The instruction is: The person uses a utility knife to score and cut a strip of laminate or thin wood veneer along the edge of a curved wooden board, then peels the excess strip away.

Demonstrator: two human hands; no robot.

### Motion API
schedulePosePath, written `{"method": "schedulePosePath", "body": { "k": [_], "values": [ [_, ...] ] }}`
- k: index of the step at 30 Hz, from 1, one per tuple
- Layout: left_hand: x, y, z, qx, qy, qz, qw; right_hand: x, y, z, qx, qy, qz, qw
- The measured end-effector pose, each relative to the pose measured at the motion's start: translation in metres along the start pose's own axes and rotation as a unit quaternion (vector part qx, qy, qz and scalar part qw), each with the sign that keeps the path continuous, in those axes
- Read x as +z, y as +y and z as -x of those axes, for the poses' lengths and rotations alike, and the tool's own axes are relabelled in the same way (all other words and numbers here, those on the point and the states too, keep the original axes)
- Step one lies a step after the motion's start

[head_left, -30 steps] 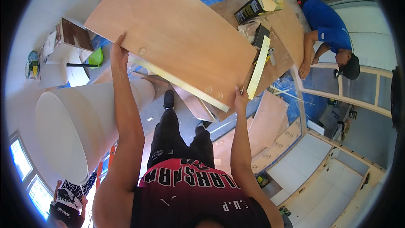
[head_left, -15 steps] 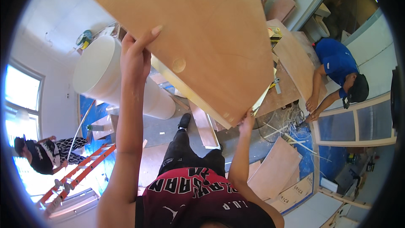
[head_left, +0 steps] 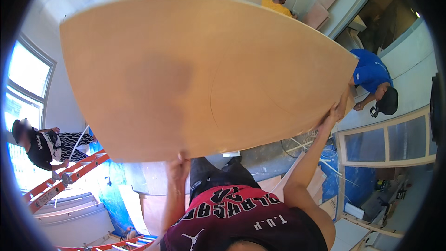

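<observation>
Gripping a board (head_left: pixel 232 79) by its edge (best kept steady, clear of the blue-shirted co-worker (head_left: pixel 371 70)) with left hand (head_left: pixel 178 166) and right hand (head_left: pixel 331 115).

Wears a sleeveless jersey (head_left: pixel 223 224), fading from bright pinkish red near the hem through maroon to near-black towards the shoulders. Carries bold black lettering (head_left: pixel 237 208) edged in white, plus smaller white characters (head_left: pixel 271 223) and a white figure-shaped emblem (head_left: pixel 192 239). Leaves both arms (head_left: pixel 304 172) bare. Includes black trousers (head_left: pixel 218 176) below.
</observation>
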State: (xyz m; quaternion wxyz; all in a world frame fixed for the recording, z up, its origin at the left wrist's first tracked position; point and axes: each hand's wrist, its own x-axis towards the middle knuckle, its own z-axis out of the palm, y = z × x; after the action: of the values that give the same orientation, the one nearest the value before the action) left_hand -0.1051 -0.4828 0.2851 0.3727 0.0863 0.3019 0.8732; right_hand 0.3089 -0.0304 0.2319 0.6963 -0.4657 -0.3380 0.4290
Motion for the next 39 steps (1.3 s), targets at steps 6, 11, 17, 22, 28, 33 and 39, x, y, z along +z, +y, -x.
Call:
{"method": "schedulePosePath", "body": {
  "k": [6, 11, 17, 22, 28, 33, 39],
  "values": [
    [-0.08, -0.091, 0.074, -0.143, 0.149, 0.195, 0.959, 0.024, -0.041, -0.072, -0.127, -0.174, 0.237, 0.947],
    [-0.101, -0.151, 0.124, -0.244, 0.233, 0.236, 0.911, 0.121, -0.008, -0.057, -0.17, -0.234, 0.499, 0.817],
    [-0.139, -0.239, 0.123, -0.2, 0.274, 0.394, 0.854, 0.223, 0.107, -0.051, -0.192, -0.339, 0.543, 0.744],
    [-0.172, -0.292, 0.1, -0.157, 0.328, 0.441, 0.82, 0.287, 0.209, -0.036, -0.169, -0.411, 0.588, 0.676],
    [-0.162, -0.335, 0.099, -0.167, 0.367, 0.527, 0.748, 0.289, 0.312, -0.077, -0.258, -0.438, 0.583, 0.634],
    [-0.145, -0.348, 0.086, -0.212, 0.348, 0.522, 0.75, 0.31, 0.325, -0.069, -0.266, -0.471, 0.582, 0.607],
    [-0.116, -0.338, 0.079, -0.295, 0.359, 0.477, 0.746, 0.317, 0.333, -0.064, -0.274, -0.501, 0.568, 0.593]
  ]
}}
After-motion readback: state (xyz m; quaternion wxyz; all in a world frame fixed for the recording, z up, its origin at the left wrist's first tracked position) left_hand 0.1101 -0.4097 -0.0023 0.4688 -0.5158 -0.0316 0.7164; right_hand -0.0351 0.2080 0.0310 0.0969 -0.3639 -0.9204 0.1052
